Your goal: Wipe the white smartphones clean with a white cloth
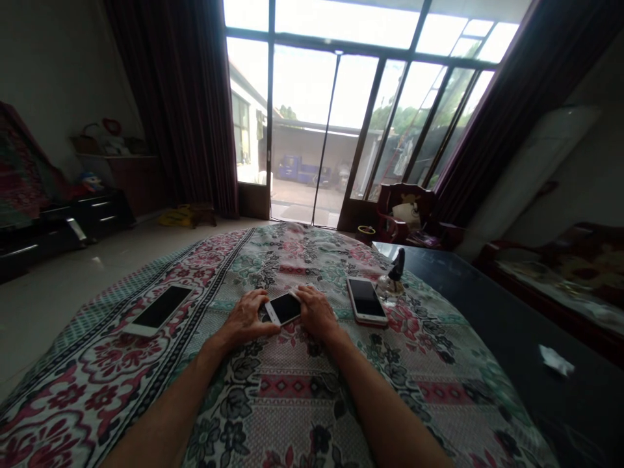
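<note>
left hand (244, 320) and right hand (318, 313) pinch a white phone (283, 309) at both ends, fingers narrow on it — another phone (366, 301) lies just beside, on a flowered bedspread (292, 396).

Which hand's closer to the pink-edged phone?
Right. The right hand lies just left of the pink-edged phone, not touching it; the left hand is farther left, with the white phone between the two hands.

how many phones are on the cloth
3. One phone lies left of the hands on the cloth, one sits between the left hand and right hand, one lies to their right.
</note>
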{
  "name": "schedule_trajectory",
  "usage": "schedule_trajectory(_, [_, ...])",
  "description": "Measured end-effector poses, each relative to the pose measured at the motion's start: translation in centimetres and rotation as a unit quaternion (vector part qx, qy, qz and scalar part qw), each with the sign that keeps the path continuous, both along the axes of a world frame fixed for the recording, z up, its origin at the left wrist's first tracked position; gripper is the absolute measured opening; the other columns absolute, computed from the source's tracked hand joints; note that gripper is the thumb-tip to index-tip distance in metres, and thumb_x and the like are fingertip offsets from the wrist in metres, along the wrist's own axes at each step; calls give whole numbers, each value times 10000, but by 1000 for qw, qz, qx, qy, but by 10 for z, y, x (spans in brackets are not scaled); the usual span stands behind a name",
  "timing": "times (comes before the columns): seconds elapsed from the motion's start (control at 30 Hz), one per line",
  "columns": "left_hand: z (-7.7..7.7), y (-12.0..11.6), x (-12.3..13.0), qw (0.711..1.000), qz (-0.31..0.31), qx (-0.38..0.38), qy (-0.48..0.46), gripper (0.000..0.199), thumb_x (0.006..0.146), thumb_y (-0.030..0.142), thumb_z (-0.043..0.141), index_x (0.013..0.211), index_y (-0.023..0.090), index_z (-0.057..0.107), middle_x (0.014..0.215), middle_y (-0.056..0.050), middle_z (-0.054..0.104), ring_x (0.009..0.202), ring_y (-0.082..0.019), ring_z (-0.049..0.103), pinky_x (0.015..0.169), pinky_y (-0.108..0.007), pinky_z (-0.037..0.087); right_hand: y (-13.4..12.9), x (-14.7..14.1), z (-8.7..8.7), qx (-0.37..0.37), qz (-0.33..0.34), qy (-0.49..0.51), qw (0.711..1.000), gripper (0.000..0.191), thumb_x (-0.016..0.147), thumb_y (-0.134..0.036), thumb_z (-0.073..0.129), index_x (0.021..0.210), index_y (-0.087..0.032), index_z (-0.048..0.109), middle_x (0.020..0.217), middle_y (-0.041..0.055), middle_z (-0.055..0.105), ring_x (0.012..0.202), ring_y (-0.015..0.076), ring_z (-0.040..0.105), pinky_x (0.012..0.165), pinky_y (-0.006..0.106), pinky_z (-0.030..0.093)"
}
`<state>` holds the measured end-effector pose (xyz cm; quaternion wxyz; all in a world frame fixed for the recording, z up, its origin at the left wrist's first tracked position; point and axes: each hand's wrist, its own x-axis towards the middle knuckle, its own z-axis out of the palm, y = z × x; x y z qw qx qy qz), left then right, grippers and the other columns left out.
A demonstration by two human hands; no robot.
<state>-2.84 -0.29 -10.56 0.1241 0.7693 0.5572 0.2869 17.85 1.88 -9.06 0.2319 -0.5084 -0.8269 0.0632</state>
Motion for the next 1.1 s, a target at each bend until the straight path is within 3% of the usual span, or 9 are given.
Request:
schedule_trajectory(0.23, [-3, 2, -1, 1000, -4, 1, 5, 582, 565, 436, 787, 1063, 177, 633, 1307, -144, 557, 1279, -338, 446, 1086, -433, 333, 11, 13, -7, -13, -118, 6, 993, 428, 857, -123, 401, 1232, -160, 603, 1373, 88, 536, 1275, 199, 452, 1076, 298, 295])
schedule_trajectory(0.43, [-9, 6, -3, 1000, -3, 2, 14, 620, 546, 459, 804, 1071, 180, 627, 1334, -134, 533, 1287, -332, 442, 1092, -417, 326, 8, 12, -8, -2, -142, -15, 990, 423, 851, -134, 401, 1217, -168, 611, 1380, 86, 523, 1290, 220, 424, 1073, 311, 286])
schedule_trajectory(0.63, [-5, 3, -1, 1000, -1, 3, 7, 601, 548, 435, 808, 1060, 172, 633, 1310, -144, 550, 1269, -340, 455, 1079, -418, 340, -4, 0, -5, 3, -73, -32, 997, 464, 828, -108, 408, 1252, -144, 591, 1395, 99, 510, 1324, 241, 382, 1104, 345, 243])
schedule_trajectory(0.8, [-5, 3, -1, 1000, -2, 4, 7, 606, 542, 441, 809, 1056, 175, 629, 1296, -132, 557, 1271, -335, 451, 1081, -419, 338, -14, -10, -3, 12, 23, -18, 1000, 435, 816, -93, 422, 1205, -150, 609, 1373, 96, 527, 1298, 227, 402, 1093, 356, 263])
schedule_trajectory(1.03, [-14, 7, -2, 999, -9, 37, 7, 531, 584, 387, 774, 1046, 169, 630, 1284, -145, 560, 1251, -323, 473, 1077, -420, 354, -30, -26, -4, 21, 184, 15, 983, 359, 873, -119, 434, 1164, -201, 628, 1325, 52, 574, 1231, 184, 460, 1046, 344, 308])
schedule_trajectory(1.1, [-16, 7, -3, 999, -9, 45, 7, 514, 586, 391, 764, 1033, 174, 634, 1274, -138, 566, 1240, -321, 483, 1070, -417, 364, -30, -27, -3, 19, 201, 26, 979, 336, 881, -120, 438, 1128, -208, 648, 1301, 41, 595, 1214, 174, 476, 1045, 340, 304])
